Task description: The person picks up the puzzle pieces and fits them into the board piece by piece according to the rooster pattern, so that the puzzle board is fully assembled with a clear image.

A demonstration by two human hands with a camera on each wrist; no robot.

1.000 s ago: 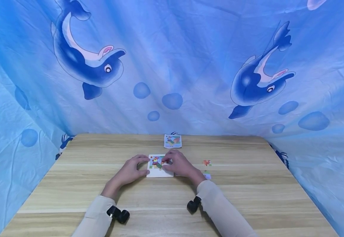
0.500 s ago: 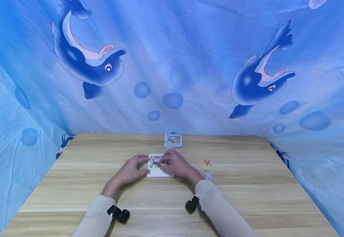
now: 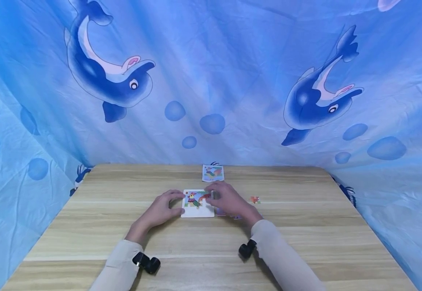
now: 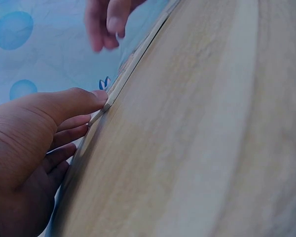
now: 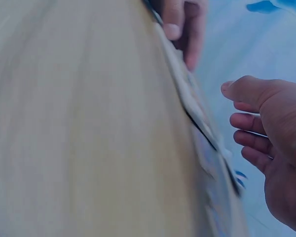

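While the left hand (image 3: 163, 208) grips the tray (image 3: 196, 213), puzzle pieces (image 3: 192, 199) lie inside.

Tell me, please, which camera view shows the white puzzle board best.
The head view: it looks down on the puzzle board, so its top shows, though the right hand hides one corner. The left wrist view gives only its thin edge by the left hand; the right wrist view shows it blurred, nearly edge-on.
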